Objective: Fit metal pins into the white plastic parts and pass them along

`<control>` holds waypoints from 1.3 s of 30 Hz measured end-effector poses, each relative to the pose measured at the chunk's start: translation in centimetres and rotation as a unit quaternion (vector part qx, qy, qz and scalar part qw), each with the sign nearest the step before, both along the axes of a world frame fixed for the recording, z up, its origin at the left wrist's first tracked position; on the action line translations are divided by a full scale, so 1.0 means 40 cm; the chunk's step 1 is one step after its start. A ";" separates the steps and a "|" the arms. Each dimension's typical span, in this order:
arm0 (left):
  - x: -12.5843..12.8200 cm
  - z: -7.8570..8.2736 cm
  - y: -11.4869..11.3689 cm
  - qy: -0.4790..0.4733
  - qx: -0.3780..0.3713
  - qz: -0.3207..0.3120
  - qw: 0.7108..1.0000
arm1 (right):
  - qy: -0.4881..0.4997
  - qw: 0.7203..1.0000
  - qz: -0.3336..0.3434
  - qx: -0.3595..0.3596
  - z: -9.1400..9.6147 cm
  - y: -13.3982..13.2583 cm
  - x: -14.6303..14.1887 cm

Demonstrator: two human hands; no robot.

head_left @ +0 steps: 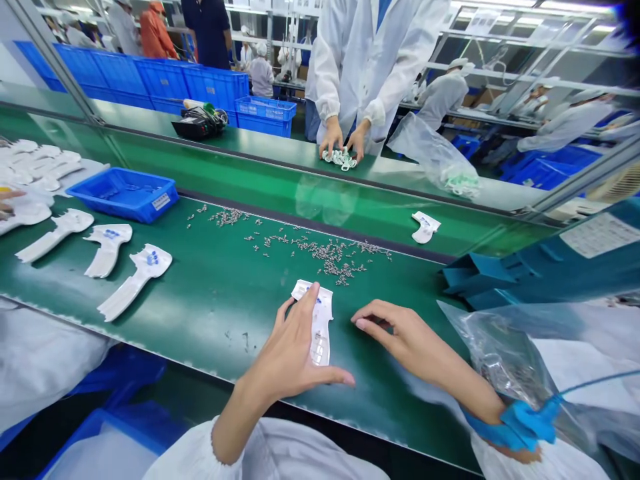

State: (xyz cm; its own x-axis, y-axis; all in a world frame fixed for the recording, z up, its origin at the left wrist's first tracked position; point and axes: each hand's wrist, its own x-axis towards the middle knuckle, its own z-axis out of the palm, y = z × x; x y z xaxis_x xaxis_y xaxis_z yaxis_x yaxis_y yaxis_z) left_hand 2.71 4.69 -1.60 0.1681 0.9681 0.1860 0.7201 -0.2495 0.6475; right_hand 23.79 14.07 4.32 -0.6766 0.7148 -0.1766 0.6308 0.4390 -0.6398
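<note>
A white plastic housing half (321, 333), shaped like a pistol-grip handle with small blue parts near its top, lies on the green work surface. My left hand (293, 350) is over its left side, fingers stretched along it and thumb spread wide to the right. Just right of the housing, my right hand (395, 330) hovers with fingers curled and thumb and forefinger tips close together. Whatever is between those fingertips, if anything, is too small to make out. Behind both hands lies a scattered heap of small metal screws (333, 257).
Several similar white housings (145, 273) lie at left beside a blue tray (123, 193). Another housing (425, 227) is at the back right. Across the bench, a co-worker's hands (345, 143) handle pale green parts. A clear plastic bag (505, 353) and teal bin (545, 260) stand at right.
</note>
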 end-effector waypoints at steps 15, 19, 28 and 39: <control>0.001 0.008 0.002 -0.017 -0.011 -0.008 1.000 | -0.066 0.980 0.169 -0.082 0.025 0.026 -0.151; 0.002 0.006 0.001 -0.019 -0.016 -0.006 1.000 | -0.088 0.978 0.181 -0.053 0.033 0.024 -0.158; 0.005 -0.007 0.001 0.004 0.005 -0.003 1.000 | -0.065 0.978 0.191 -0.053 0.004 0.040 -0.114; 0.014 -0.002 0.001 -0.004 0.015 0.008 1.000 | -0.053 0.974 0.214 -0.054 0.006 0.063 -0.131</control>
State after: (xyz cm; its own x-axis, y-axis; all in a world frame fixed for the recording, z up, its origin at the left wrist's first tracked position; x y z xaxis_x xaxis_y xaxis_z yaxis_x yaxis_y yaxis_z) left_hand 3.26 4.72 -1.67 0.1502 0.9645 0.2171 0.7187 -0.2573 0.6459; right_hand 18.55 16.60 4.57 -0.8819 0.3450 -0.3213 0.4708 0.6095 -0.6378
